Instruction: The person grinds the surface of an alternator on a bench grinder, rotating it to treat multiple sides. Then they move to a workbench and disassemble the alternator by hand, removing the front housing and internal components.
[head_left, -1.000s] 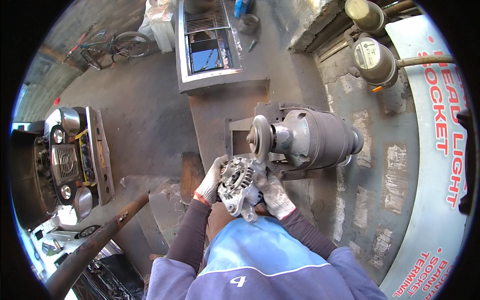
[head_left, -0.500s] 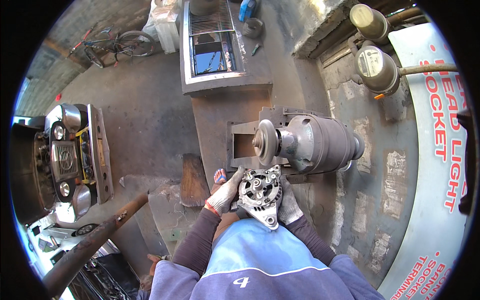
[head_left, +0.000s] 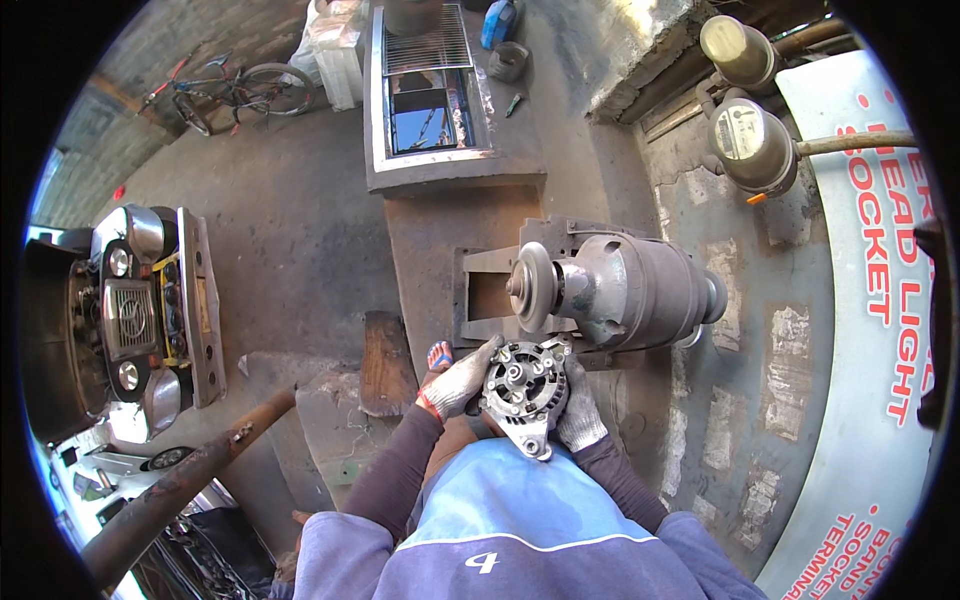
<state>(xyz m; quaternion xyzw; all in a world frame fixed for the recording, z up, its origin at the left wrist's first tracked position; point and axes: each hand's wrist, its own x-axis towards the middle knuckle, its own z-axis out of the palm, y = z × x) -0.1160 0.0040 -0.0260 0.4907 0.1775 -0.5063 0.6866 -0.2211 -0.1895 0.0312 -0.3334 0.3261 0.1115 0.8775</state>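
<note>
Between my two gloved hands I hold a silver alternator with a slotted round face and a mounting lug pointing toward me. My left hand, in a grey-white knit glove, grips its left side. Wrapped on the right side is my right hand, gloved too, its fingertips partly hidden behind the casing. Just beyond the alternator sits a grey electric motor with a round wheel on its shaft, mounted on a metal bracket frame.
A worn wooden board lies left of my left hand. A rusty pipe slants up at lower left, near a vehicle front. Beyond the motor is a concrete block with a framed opening. Meters and a signboard line the right.
The alternator has turned slightly in my hands and tilted, showing more of its right side. My hands have moved a little to the right with it.
</note>
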